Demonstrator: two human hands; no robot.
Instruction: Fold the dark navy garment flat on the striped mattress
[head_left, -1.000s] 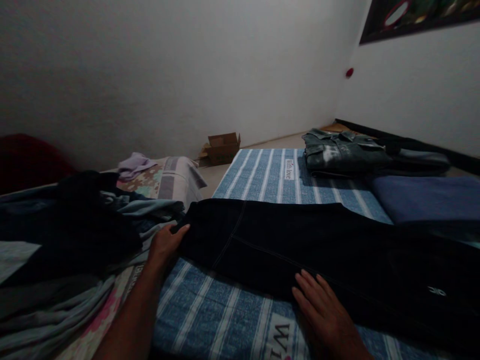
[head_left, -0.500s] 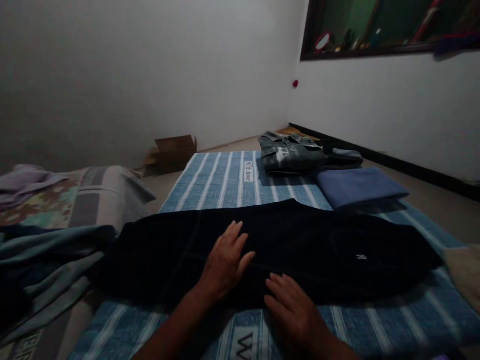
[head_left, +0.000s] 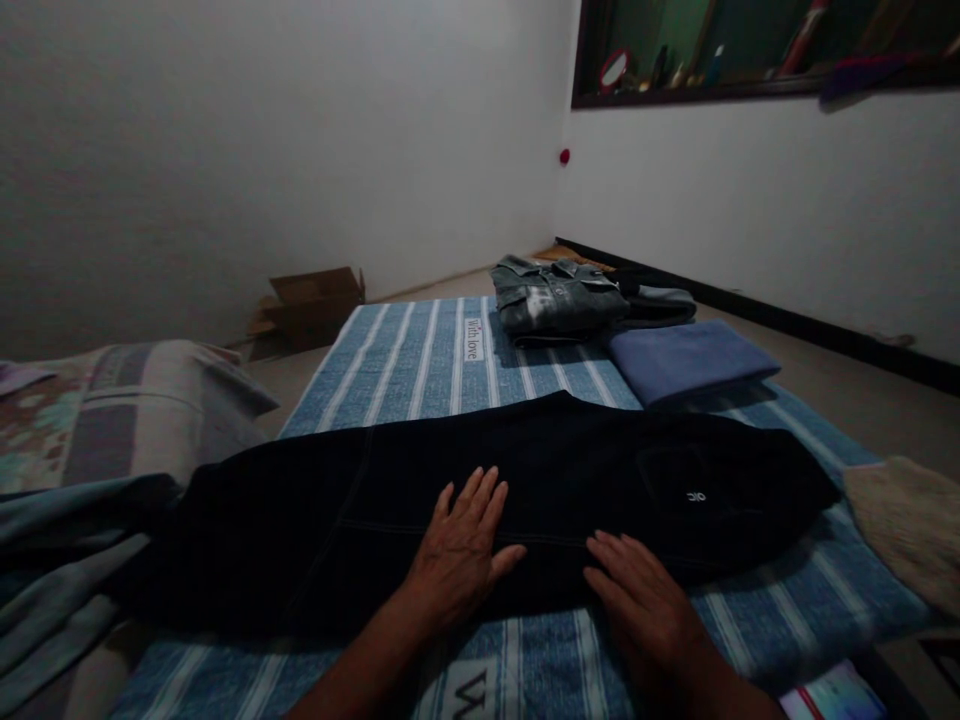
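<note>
A pair of dark trousers (head_left: 555, 460), folded lengthwise, lies across the blue-and-white striped cloth (head_left: 405, 375). A pocket and a small white logo show at the right end. My left hand (head_left: 459, 548) rests flat on the middle of the fabric with its fingers spread. Lower and to the right, my right hand (head_left: 643, 598) lies palm down, its fingertips on the near part of the trousers. Neither hand grips anything.
Beyond the trousers are a folded grey denim jacket (head_left: 559, 300) and a folded blue cloth (head_left: 694, 362). Light blue jeans (head_left: 82, 550) lie at left beside a patterned cover (head_left: 142, 410). A cardboard box (head_left: 315, 305) stands on the floor. Beige fabric (head_left: 904, 520) sits at right.
My right hand has slid right along the trousers, away from my left hand. The left hand's fingers have turned slightly and stay on the fabric. The view has shifted a little to the right.
</note>
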